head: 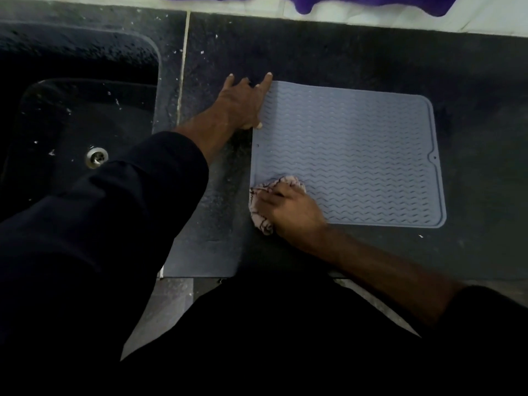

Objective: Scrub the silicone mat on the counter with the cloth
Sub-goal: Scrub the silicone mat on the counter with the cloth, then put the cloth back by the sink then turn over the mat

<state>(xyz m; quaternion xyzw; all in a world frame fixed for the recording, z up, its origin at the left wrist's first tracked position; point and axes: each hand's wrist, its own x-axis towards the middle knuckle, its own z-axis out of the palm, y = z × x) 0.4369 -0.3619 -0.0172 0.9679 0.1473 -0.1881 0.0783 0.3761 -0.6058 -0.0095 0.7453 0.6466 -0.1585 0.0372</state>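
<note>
I see a dark stone table (343, 47) with a black sink (71, 124) on its left; the sink's near edge is hidden by my left sleeve. A grey ribbed mat (357, 155) lies flat on the table, right of the sink. My left hand (243, 104) presses its far left corner, fingers spread wide. My right hand (291, 210) grips a bunched pale cloth (261, 218) on the near left corner, which it covers. The cloth's pattern is too blurred to read.

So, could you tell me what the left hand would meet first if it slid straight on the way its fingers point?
Probably only bare counter, then the pale wall behind it; the left hand points away along the mat's left edge.
</note>
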